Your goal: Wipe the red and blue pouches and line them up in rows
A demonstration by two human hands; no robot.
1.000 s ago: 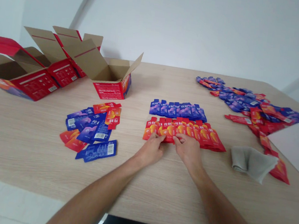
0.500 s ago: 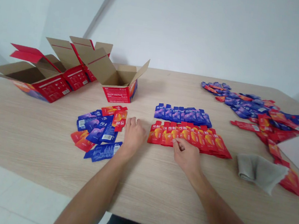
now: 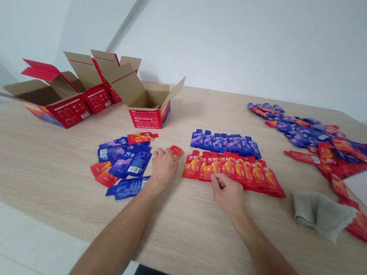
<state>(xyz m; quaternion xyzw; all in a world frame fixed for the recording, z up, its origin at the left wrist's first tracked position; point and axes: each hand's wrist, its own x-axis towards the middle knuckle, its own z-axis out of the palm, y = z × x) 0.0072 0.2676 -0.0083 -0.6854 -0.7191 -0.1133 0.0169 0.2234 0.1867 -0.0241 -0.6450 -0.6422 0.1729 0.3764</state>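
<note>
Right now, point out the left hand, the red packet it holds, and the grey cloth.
left hand (image 3: 163, 167), head view, back of hand.
red packet (image 3: 177, 152), head view, exposed end.
grey cloth (image 3: 323, 213), head view, middle fold.

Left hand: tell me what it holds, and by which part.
The left hand holds a red sachet by its near end; the rest sticks out past the fingers. The right hand only pinches the red row's near edge.

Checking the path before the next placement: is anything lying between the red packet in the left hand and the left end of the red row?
Nothing visible. The left hand holds the red packet, and only bare table shows between it and the red row.
</note>
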